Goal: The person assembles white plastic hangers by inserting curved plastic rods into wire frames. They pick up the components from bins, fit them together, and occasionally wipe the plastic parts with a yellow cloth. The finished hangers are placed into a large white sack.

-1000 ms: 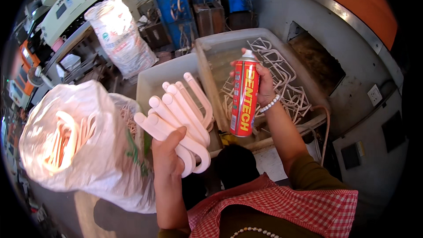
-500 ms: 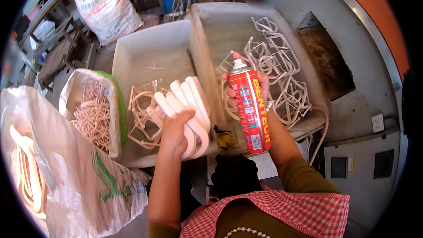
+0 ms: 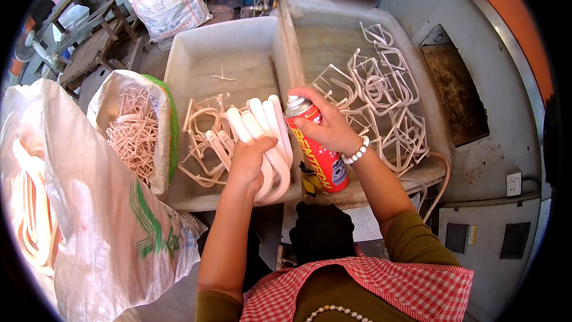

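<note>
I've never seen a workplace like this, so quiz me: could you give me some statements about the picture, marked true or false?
1. The right hand holds a spray can. True.
2. The spray can is mostly blue. False: its body is mostly red.
3. The left hand holds nothing. False: the left hand grips several pale pink curved pieces.
4. A white bead bracelet is on the right wrist. True.
5. Pale frames lie in the right-hand tub. True.
6. The white wall socket is on the picture's left side. False: the white wall socket is on the right side.
</note>
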`<state>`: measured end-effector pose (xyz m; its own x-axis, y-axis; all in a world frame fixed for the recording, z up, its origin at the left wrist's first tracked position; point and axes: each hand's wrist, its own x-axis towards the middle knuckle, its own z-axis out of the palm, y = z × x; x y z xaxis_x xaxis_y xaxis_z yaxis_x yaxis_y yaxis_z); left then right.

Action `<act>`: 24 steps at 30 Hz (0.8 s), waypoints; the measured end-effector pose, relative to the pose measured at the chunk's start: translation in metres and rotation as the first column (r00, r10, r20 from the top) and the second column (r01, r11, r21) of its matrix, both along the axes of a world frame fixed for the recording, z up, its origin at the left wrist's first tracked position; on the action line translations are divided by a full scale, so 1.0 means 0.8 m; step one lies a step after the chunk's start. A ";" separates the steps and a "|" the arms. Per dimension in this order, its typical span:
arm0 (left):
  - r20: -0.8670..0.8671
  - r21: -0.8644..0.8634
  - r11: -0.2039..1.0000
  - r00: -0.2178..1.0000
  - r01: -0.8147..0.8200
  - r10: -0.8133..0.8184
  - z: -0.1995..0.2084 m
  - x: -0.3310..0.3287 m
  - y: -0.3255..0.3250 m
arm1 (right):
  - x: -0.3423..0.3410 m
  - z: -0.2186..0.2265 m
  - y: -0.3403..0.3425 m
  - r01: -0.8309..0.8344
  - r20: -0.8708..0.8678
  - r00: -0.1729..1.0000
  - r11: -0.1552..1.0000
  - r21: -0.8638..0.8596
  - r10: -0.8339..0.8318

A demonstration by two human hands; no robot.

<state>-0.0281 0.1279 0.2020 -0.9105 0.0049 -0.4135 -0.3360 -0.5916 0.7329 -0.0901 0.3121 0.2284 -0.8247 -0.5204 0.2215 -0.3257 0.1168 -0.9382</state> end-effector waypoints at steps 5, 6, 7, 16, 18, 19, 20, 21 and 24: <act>0.006 -0.002 1.000 1.000 -0.007 0.007 -0.001 -0.003 -0.001 | 0.000 -0.006 0.000 0.015 -0.025 1.000 0.999 0.034 -0.014; 0.002 -0.006 1.000 1.000 -0.007 0.007 -0.002 -0.003 -0.001 | -0.002 -0.007 0.000 0.019 -0.025 1.000 0.999 0.040 -0.018; -0.003 -0.010 1.000 1.000 -0.008 0.008 -0.002 -0.004 -0.001 | -0.002 -0.007 0.001 0.023 -0.024 0.999 0.999 0.045 -0.022; 0.000 -0.014 1.000 1.000 0.024 -0.024 -0.002 -0.008 0.001 | 0.015 0.004 -0.008 0.012 -0.170 0.985 0.979 0.205 0.024; -0.007 -0.016 1.000 1.000 0.027 -0.027 -0.007 -0.009 0.003 | 0.015 0.004 -0.009 0.028 -0.101 0.995 0.990 0.138 -0.014; -0.011 -0.016 0.999 1.000 0.028 -0.028 -0.010 -0.009 0.004 | 0.015 0.003 -0.009 0.038 -0.065 0.997 0.994 0.105 -0.032; -0.017 -0.024 0.999 0.999 0.045 -0.045 -0.013 -0.010 0.004 | 0.015 0.005 -0.011 0.026 -0.116 0.993 0.992 0.123 -0.012; -0.022 -0.032 0.998 0.998 0.062 -0.063 -0.017 -0.010 0.003 | 0.014 0.009 -0.013 0.014 -0.166 0.986 0.990 0.141 0.009; -0.046 -0.088 0.992 0.995 0.087 -0.091 -0.016 -0.008 0.009 | 0.012 0.014 -0.015 0.035 -0.159 0.987 0.981 0.191 -0.005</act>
